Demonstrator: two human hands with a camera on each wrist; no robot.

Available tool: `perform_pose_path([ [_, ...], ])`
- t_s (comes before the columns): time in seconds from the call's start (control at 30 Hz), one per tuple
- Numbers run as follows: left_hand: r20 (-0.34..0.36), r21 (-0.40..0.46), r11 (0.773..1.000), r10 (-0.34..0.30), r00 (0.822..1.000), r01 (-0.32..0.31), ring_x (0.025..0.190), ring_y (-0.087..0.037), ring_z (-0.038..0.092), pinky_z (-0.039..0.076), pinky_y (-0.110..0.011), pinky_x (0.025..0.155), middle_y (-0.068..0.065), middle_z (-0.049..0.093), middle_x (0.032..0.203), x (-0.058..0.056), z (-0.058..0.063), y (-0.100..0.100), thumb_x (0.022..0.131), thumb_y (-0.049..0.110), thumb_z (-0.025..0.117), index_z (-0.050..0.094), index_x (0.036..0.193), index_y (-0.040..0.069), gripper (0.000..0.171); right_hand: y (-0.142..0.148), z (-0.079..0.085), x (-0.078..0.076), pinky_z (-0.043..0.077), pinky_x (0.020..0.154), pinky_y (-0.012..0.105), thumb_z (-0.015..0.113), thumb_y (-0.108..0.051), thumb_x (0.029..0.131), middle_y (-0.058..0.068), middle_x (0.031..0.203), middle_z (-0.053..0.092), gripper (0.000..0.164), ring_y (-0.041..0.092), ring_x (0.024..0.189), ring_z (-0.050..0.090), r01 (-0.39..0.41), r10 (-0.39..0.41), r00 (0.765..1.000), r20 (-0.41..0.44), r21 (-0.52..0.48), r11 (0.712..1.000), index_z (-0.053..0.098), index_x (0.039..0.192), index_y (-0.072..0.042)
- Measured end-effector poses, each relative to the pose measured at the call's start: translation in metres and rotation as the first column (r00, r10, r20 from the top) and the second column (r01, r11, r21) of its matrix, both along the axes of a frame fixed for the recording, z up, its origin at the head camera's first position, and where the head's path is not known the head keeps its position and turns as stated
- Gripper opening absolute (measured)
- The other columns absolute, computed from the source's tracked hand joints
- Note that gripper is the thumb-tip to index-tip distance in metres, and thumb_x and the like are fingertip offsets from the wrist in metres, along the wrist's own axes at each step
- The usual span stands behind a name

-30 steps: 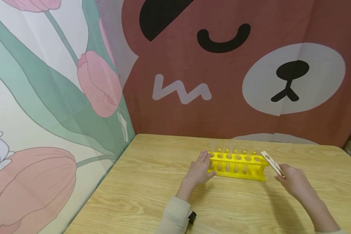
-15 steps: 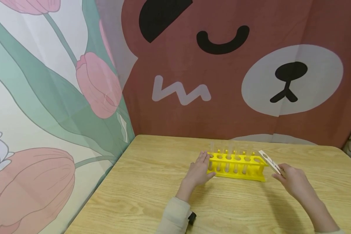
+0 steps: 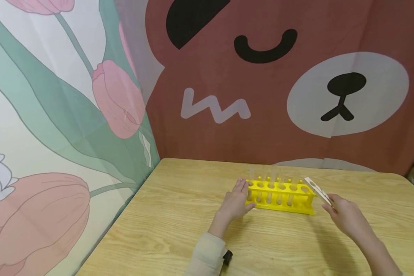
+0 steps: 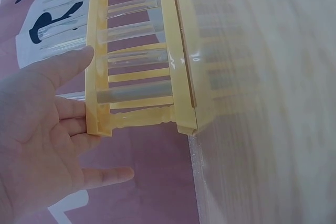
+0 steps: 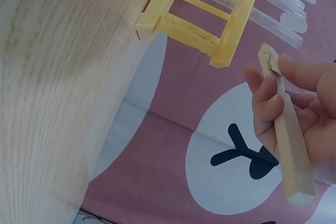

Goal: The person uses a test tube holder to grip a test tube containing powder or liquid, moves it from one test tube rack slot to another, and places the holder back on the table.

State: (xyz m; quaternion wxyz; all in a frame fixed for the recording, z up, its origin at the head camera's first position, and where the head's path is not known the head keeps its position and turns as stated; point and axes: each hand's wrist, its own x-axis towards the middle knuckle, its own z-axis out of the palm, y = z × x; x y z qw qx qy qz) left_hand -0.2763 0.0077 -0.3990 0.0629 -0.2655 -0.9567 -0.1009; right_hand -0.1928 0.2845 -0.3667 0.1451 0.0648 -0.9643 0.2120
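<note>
A yellow test tube rack point(image 3: 301, 210) stands on the wooden table with several clear test tubes point(image 3: 271, 182) upright in it; no tube shows in its rightmost hole. My left hand point(image 3: 234, 202) holds the rack's left end. The left wrist view shows the thumb against the top plate, bent fingers at the end edge and one finger stretched away. Held in my right hand point(image 3: 344, 211) is a wooden test tube clamp point(image 3: 318, 190) with a metal spring. Its far end points up and left, close to the rack's right end. Nothing visible sits in the clamp.
The light wooden table point(image 3: 165, 226) runs back to a brown cloth with a bear print point(image 3: 269, 142). A tulip-print cloth point(image 3: 65, 126) hangs along the left side. A small black object point(image 3: 227, 257) is beside the left sleeve.
The clamp in my right hand has shifted slightly left, nearer the rack. My left hand and the rack stay in place.
</note>
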Motion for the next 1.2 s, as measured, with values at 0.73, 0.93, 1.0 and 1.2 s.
perform_pose_path([
  [0.73,0.009,0.014,1.000,0.002,1.000,-0.002,0.134,-0.017,0.011,0.038,-0.045,0.092,-0.009,0.020,0.146,0.0019,0.0016,-0.0004,0.087,0.044,0.053,0.027,0.140,0.003,0.071,-0.0043,0.0057,0.0047,0.034,0.045,0.030,0.058,0.000,0.084,0.007,0.066,0.056,0.028,0.017,0.051,0.040,-0.020,0.021,1.000,-0.017,0.019,1.000,0.051,0.105,0.016],
  [0.93,0.010,0.011,1.000,0.004,1.000,-0.005,0.134,-0.017,0.011,0.038,-0.045,0.092,-0.009,0.020,0.146,0.0018,0.0010,-0.0005,0.087,0.044,0.052,0.027,0.140,0.004,0.071,-0.0061,0.0064,0.0054,0.032,0.042,0.030,0.059,-0.001,0.084,0.005,0.064,0.055,0.029,0.016,0.048,0.039,-0.001,0.001,1.000,-0.031,0.023,1.000,0.050,0.106,0.015],
  [1.0,0.009,0.013,1.000,0.004,1.000,-0.004,0.134,-0.017,0.011,0.038,-0.046,0.092,-0.009,0.021,0.146,0.0016,0.0006,-0.0007,0.087,0.044,0.052,0.027,0.140,0.004,0.071,-0.0069,0.0064,0.0055,0.032,0.041,0.030,0.059,-0.001,0.084,0.004,0.062,0.054,0.029,0.016,0.048,0.039,0.004,-0.003,0.999,-0.039,0.023,1.000,0.051,0.106,0.015],
  [1.2,0.005,0.021,1.000,-0.001,1.000,0.001,0.134,-0.017,0.010,0.038,-0.046,0.091,-0.008,0.021,0.146,0.0009,0.0000,-0.0008,0.087,0.044,0.052,0.028,0.140,0.004,0.070,-0.0086,0.0071,0.0052,0.031,0.040,0.029,0.060,-0.001,0.083,0.005,0.062,0.054,0.026,0.016,0.048,0.039,0.013,-0.012,0.999,-0.051,0.023,1.000,0.053,0.104,0.013],
])
